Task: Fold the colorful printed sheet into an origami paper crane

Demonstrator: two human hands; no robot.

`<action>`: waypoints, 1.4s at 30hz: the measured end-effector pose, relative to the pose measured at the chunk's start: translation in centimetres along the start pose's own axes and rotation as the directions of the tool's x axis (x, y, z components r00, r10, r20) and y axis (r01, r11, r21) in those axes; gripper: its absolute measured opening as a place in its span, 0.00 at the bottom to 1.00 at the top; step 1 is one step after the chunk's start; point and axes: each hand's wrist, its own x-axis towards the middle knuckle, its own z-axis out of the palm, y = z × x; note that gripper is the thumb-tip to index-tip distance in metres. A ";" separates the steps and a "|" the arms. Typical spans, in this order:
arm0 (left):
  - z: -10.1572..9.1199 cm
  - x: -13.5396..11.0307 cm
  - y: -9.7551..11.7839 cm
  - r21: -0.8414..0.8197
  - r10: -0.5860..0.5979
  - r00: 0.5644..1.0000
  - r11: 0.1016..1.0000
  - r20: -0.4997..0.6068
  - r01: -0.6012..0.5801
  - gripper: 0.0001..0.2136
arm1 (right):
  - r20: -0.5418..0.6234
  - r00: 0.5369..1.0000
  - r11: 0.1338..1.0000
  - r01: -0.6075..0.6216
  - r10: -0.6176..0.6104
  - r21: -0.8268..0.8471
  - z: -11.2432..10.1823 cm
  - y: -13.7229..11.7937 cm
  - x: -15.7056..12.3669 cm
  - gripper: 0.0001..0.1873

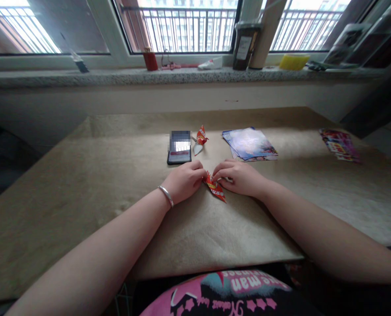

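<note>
Between my two hands, low over the table, is a folded red paper piece (216, 189) with white lettering and a pointed end toward me. My left hand (189, 177), with a silver bangle at the wrist, pinches its left edge. From the right, my right hand (237, 176) grips its upper part with bent fingers. A pale strip shows by the right fingers. Just beyond my hands lies a similar folded red and white paper shape (201, 137), beside a smartphone (179, 151) with its screen lit and partly blurred out.
A stack of printed square sheets (249, 143) lies beyond my right hand. Farther right are several colourful printed papers (339, 145). Brown covering spreads over the table (116, 175). On the stone windowsill stand a dark lidded container (246, 46), a red cup (150, 60) and a yellow item (294, 62).
</note>
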 end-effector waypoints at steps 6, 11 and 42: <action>0.2 0.0 0.0 -0.083 0.038 0.999 0.996 -0.013 -0.039 0.11 | -0.001 1.000 0.998 0.007 -0.007 -0.064 -0.3 -0.3 0.0 0.11; -0.2 0.1 0.1 -0.012 0.037 0.999 0.999 0.011 -0.037 0.10 | 0.012 1.000 0.991 0.020 -0.018 -0.134 -0.2 0.0 -0.2 0.11; -1.3 -0.2 0.8 0.103 0.014 0.990 0.994 0.141 -0.029 0.09 | 0.162 0.964 0.848 0.264 -0.212 -0.459 -0.8 -0.9 0.2 0.13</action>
